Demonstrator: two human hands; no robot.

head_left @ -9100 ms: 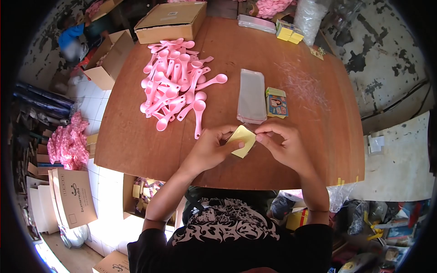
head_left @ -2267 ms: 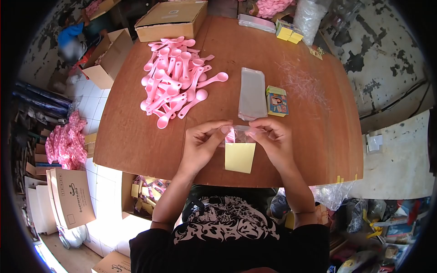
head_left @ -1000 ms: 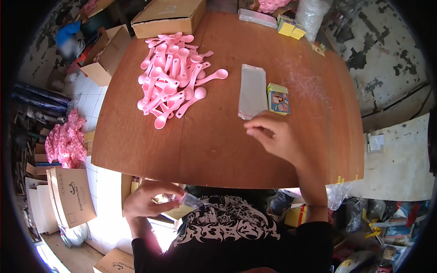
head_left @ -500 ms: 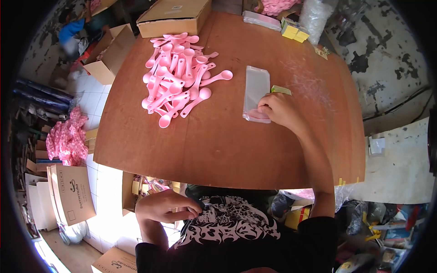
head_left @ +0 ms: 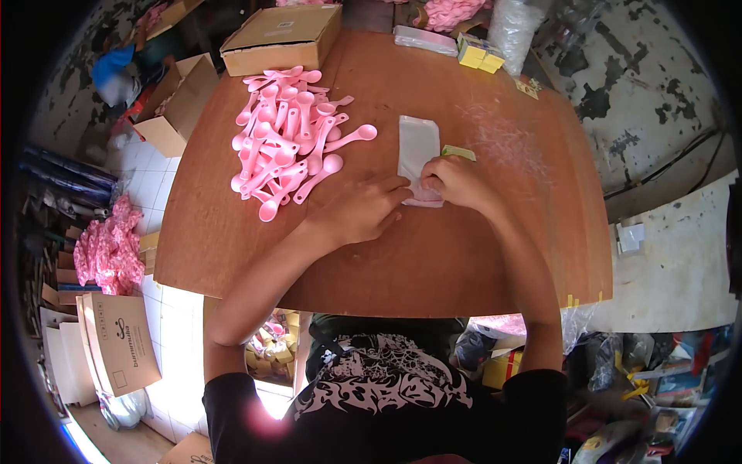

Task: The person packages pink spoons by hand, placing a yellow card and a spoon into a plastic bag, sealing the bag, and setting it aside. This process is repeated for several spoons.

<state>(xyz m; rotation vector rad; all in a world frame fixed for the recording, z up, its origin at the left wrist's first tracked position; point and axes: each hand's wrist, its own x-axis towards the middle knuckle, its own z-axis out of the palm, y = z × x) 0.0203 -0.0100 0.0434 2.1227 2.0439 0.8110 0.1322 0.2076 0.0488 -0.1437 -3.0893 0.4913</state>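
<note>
A stack of clear plastic bags (head_left: 418, 147) lies flat on the brown table (head_left: 371, 263), with a pinkish edge low down. My right hand (head_left: 450, 179) is closed in a pinch at the lower right of the bags, on the plastic. From the left, my left hand (head_left: 369, 209) reaches the bags' lower left edge, its fingers bent together; what they hold, if anything, is hidden. Beside my right hand lies a small yellow-green card (head_left: 459, 152). Left of the bags is a heap of pink measuring spoons (head_left: 282, 139).
A closed cardboard box (head_left: 282, 39) sits at the table's back left. More plastic bags (head_left: 425, 40) and small yellow boxes (head_left: 480, 54) lie at the back edge. An open carton of packed items (head_left: 274, 348) stands below the front edge. A person in blue (head_left: 116, 73) is at the far left.
My left hand has moved from beside my body up over the table to the bags. My right hand stays at the bags' lower end. The whole view has shifted slightly.
</note>
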